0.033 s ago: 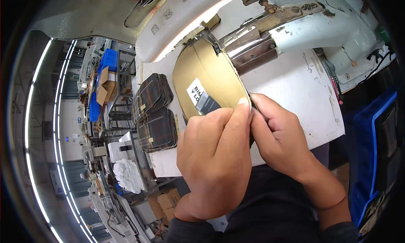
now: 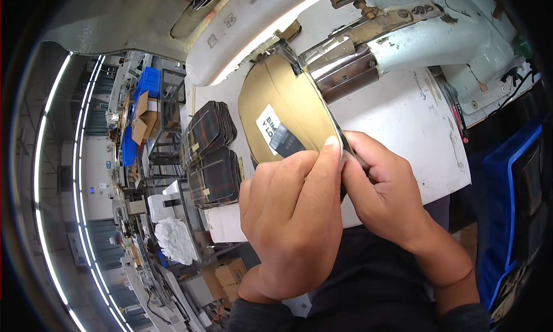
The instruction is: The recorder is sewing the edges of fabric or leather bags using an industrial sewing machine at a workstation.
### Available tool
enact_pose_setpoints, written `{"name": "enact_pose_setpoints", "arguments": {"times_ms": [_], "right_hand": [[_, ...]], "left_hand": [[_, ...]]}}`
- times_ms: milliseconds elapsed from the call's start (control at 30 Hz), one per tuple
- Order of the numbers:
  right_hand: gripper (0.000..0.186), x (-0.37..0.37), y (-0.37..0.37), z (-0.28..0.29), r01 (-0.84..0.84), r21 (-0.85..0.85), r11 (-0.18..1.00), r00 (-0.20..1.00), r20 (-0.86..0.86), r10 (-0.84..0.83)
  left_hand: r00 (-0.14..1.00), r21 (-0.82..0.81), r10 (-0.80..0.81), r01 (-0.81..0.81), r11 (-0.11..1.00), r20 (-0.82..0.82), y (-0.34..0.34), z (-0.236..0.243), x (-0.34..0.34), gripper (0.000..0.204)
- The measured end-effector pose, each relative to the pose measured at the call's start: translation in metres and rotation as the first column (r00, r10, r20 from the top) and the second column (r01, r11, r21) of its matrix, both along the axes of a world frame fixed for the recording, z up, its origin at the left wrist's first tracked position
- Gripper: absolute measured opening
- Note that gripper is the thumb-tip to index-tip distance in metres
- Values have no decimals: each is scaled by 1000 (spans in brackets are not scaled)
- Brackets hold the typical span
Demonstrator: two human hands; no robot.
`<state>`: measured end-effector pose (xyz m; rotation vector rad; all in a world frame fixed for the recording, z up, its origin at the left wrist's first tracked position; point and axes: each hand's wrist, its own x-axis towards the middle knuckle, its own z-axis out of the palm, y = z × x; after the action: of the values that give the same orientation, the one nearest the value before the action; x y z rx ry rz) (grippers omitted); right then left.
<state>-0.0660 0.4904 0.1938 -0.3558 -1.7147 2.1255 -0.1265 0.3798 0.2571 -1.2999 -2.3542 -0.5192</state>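
A rounded gold panel (image 2: 282,96) with a dark edge and a white label (image 2: 266,124) runs up to the sewing machine's foot (image 2: 282,48). My left hand (image 2: 291,217) is closed at its near edge, the thumb pressed on the gold face by the right-hand corner. A dark, flat-ended piece (image 2: 286,140) juts from under these fingers across the panel; its other end is hidden, so I cannot tell its kind. Right beside the thumb, my right hand (image 2: 380,182) pinches the dark edge of the same corner.
The machine's pale head (image 2: 247,27) with a lit strip hangs above the panel, and its metal arm (image 2: 345,73) lies to the right. Two stacks of dark plaid panels (image 2: 210,127) sit left on the white table (image 2: 403,142). A blue-edged bin (image 2: 510,217) stands at right.
The panel has shifted very slightly to the right. The dark piece has tilted a little and slid down and right across the label. Both hands stay at the corner.
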Motion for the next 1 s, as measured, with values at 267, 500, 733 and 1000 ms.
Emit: {"name": "enact_pose_setpoints", "arguments": {"times_ms": [267,500,733,1000], "right_hand": [[15,-16,4,6,89,-23,996,996,-14,-89],[13,-41,9,7,172,18,985,981,-97,-169],[23,-53,23,16,198,87,976,980,-41,-195],[19,-49,21,25,180,260,949,981,18,-191]], "left_hand": [[990,-40,-24,19,999,-138,10,8,-14,21],[980,-120,-113,94,988,-164,13,18,-46,20],[999,-136,-51,50,989,-5,21,31,-55,19],[941,15,44,-52,999,334,9,19,-49,28]]}}
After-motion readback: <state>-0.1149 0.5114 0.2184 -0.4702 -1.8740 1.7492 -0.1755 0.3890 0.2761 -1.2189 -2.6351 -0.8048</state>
